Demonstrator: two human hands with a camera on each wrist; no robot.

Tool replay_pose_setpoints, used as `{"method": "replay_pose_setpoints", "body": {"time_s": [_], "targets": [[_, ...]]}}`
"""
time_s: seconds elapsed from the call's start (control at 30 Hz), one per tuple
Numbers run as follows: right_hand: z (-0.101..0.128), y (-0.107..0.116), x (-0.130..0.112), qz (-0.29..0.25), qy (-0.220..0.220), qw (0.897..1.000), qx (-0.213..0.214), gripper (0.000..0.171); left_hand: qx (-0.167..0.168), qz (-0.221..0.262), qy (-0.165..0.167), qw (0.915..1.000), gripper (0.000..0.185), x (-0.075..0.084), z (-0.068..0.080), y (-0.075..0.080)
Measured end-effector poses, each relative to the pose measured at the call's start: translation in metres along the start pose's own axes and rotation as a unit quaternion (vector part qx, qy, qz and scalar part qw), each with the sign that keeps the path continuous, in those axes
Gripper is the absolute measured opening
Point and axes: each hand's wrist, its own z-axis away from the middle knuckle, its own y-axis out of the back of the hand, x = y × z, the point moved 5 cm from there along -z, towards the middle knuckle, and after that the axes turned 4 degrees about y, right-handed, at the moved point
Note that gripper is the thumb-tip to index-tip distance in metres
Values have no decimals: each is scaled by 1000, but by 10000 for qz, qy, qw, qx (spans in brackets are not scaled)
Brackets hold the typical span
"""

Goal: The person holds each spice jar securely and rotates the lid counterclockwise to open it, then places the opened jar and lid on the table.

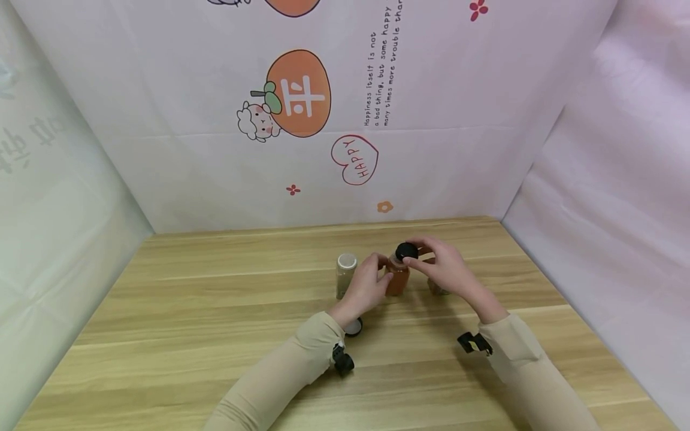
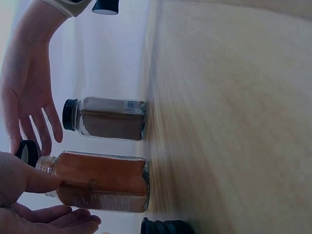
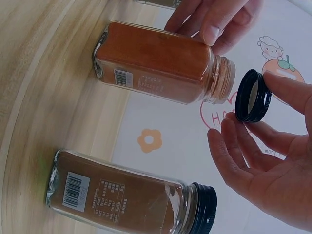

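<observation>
My left hand (image 1: pixel 366 288) grips a square glass jar of orange-red powder (image 3: pixel 151 63) near its shoulder, thumb on the near side and fingers behind. The jar stands upright on the table, its threaded mouth uncovered. Between thumb and fingertips, my right hand (image 1: pixel 448 268) pinches a black screw lid (image 3: pixel 253 96). It is tilted just above the mouth, with a gap showing in the right wrist view. Right of this jar, a second jar of brown powder (image 3: pixel 117 195) stands with its black lid on, partly hidden behind my right hand in the head view.
A third jar (image 1: pixel 345 278) with a pale round top stands left of my left hand. Near my left wrist, a loose black lid (image 1: pixel 353 327) lies on the wooden table (image 1: pixel 215 311). A printed white cloth (image 1: pixel 215 179) rises behind the table's far edge.
</observation>
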Motion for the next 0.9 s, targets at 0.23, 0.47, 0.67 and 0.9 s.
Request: {"method": "replay_pose_setpoints", "body": {"time_s": [0.23,0.47,0.67,0.9], "targets": [[2,1,0,58,83,9999,45,46,-40,47,14,10000,28,-1,0,-1],[4,3,-1,235,42,9997,97,47,-67,63,5,10000,28,-2,0,-2],[7,4,-2,185,-99,9998,49,48,-58,28,11,10000,28,-3,0,-2],[9,6,-4,216,-83,9997,61,45,-87,38,32,10000,29,-2,0,-2]]}}
